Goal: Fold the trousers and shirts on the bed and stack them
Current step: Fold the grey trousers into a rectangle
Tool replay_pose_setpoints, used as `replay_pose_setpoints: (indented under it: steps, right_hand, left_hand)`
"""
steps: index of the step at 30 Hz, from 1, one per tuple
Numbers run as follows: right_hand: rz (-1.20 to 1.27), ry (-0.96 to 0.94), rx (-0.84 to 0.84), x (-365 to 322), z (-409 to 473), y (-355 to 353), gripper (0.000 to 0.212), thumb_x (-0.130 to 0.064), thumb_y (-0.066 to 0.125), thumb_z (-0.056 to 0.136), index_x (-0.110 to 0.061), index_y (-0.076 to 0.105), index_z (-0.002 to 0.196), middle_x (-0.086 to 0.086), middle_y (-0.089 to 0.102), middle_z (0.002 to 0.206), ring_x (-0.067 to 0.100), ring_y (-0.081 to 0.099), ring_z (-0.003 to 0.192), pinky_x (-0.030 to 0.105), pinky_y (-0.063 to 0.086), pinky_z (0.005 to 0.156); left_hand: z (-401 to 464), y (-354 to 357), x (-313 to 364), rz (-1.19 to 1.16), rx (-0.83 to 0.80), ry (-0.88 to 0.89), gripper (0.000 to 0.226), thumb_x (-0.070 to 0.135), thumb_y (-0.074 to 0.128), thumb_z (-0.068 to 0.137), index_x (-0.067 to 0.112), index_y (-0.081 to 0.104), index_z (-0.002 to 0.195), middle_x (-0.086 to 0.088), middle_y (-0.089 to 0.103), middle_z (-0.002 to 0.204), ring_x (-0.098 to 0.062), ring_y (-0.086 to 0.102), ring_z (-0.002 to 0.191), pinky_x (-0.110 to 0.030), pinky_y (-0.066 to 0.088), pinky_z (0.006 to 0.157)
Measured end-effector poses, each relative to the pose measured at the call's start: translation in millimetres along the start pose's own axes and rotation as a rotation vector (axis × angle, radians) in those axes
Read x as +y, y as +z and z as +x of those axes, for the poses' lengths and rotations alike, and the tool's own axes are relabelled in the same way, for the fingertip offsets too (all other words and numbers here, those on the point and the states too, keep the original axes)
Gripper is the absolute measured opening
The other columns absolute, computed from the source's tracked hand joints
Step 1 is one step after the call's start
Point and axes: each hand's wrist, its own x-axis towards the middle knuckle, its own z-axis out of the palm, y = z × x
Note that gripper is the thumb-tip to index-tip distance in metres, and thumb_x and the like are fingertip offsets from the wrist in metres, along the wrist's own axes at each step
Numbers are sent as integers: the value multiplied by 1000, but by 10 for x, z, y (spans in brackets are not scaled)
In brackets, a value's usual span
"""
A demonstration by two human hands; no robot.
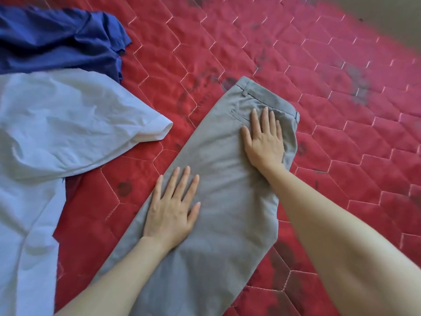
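Note:
Grey trousers (pixel 218 169) lie folded lengthwise on the red quilted bed, waistband at the far end, running diagonally toward me. My right hand (pixel 264 140) presses flat on the seat near the back pocket, fingers straight. My left hand (pixel 173 208) lies flat lower down on the left edge of the leg, fingers spread. A light blue shirt (pixel 57 133) sprawls unfolded at the left. A dark blue shirt (pixel 57 39) lies crumpled beyond it at the top left.
The red quilted bedspread (pixel 341 144) with dark stains stretches to the right and far side of the trousers. Its far edge shows blurred at the top right, with a brownish floor (pixel 387 17) beyond.

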Motion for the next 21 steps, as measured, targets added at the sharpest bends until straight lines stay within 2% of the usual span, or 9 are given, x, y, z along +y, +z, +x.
replay_pose_setpoints:
  steps: [4,6,7,8,11,13,16,18,21]
  right_hand:
    - [19,192,15,-59,146,-30,59,-43,16,104,-17,4,156,12,-2,162,23,-4,150,36,-8,121]
    - [49,330,33,-241,243,-102,60,-41,17,104,-14,2,155,16,-4,162,26,-5,150,43,-8,120]
    - [49,319,51,-360,273,-133,60,-42,19,104,-16,3,155,15,-4,162,26,-6,150,49,-8,119]
    - [35,227,70,-495,274,-147,60,-44,21,103,-20,4,155,12,-3,162,25,-5,150,54,-8,117]
    - [-50,-273,11,-842,17,-54,56,-47,23,102,-29,14,154,4,7,163,21,3,150,60,-6,114]
    - [-93,-369,-74,-738,-241,68,55,-48,21,103,-31,13,154,2,6,163,20,2,150,56,-5,117]
    - [-94,-139,-12,-97,-386,60,55,-47,20,103,-31,11,154,0,4,163,20,0,150,50,-4,120]
    - [-102,16,-5,368,-457,-60,54,-44,21,103,-30,10,154,-3,4,163,19,-2,150,53,-2,119]
    - [77,-1,15,675,-732,-239,53,-34,32,104,-22,18,154,3,9,163,23,8,150,50,12,119]
  left_hand:
    - [-6,-31,10,18,-2,1,63,42,34,94,14,31,150,-11,23,159,-28,17,148,-55,17,116]
    - [-4,-49,17,29,-11,6,63,42,34,94,15,31,150,-11,23,159,-29,17,148,-56,16,116]
    - [-7,-49,21,33,-17,17,63,42,33,94,15,32,150,-11,23,159,-29,17,147,-56,16,116]
    - [-12,-45,24,34,-21,34,62,42,34,94,15,33,150,-11,24,158,-29,18,147,-57,16,116]
    - [-13,-25,16,43,-14,83,61,41,35,93,16,37,148,-11,27,157,-30,21,146,-57,15,116]
    - [-15,-19,4,49,-16,90,62,42,34,93,16,34,149,-11,26,158,-30,20,147,-56,13,117]
    - [-19,-4,-2,49,-24,98,63,43,32,93,18,31,151,-11,24,158,-30,19,147,-55,10,118]
    - [-20,1,-4,52,-29,97,63,43,31,94,18,29,151,-11,23,158,-30,17,147,-54,9,118]
    - [-29,-10,23,47,-35,87,62,42,29,94,17,30,150,-12,24,158,-31,18,147,-54,7,117]
